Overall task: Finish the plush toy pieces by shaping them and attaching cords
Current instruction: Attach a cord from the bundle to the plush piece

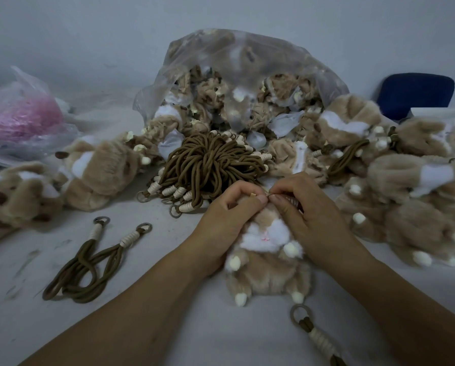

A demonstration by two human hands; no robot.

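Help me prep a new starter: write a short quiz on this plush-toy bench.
1. True or false: the left hand and right hand both pinch the top of the plush toy.
2. Where is the bundle of brown cords? A) just beyond the hands, in front of the clear bag; B) inside a pink bag; C) on a blue chair.
3. How many loose cords lie apart from the bundle, left of the left forearm?
Key: 1 true; 2 A; 3 two.
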